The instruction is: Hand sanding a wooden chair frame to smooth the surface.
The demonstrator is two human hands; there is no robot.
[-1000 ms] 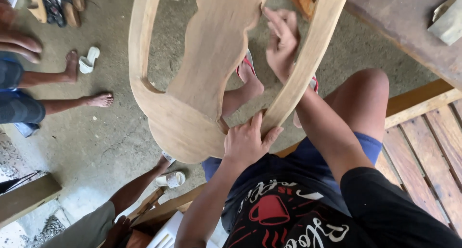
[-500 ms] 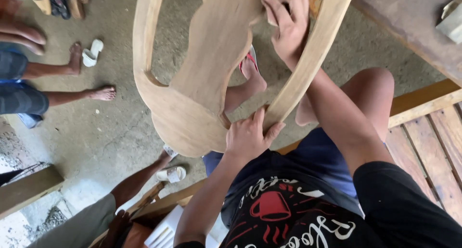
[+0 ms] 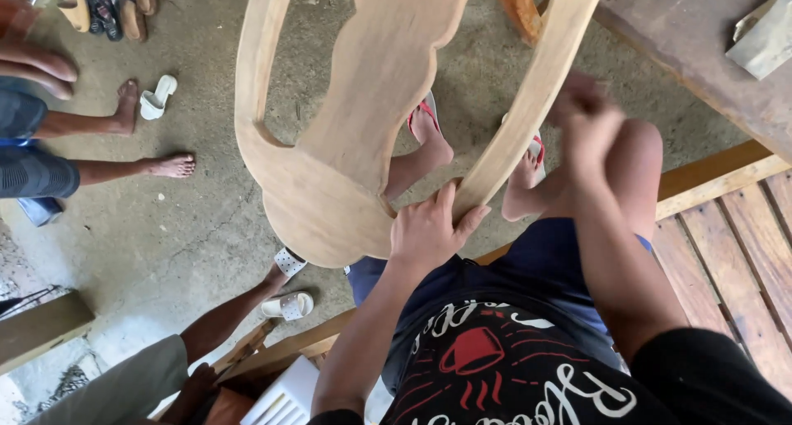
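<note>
A bare, pale wooden chair back (image 3: 330,194) with a shaped centre splat (image 3: 388,70) and two curved side rails stands in front of me over my knees. My left hand (image 3: 429,227) grips its lower end where the right rail (image 3: 528,103) joins the rounded top piece. My right hand (image 3: 587,120) is blurred, curled like a fist, off the wood and just right of that rail, above my knee. Whether it holds anything is unclear.
Other people's bare legs (image 3: 99,173) and a white sandal (image 3: 154,99) are at the left on the concrete floor. Another person's leg (image 3: 231,318) is below. A wooden bench (image 3: 701,45) sits top right, a slatted platform (image 3: 734,243) at right.
My right hand has left the splat's edge near the top and swung down and right, outside the right rail. My left hand keeps its grip; the chair back barely moved.
</note>
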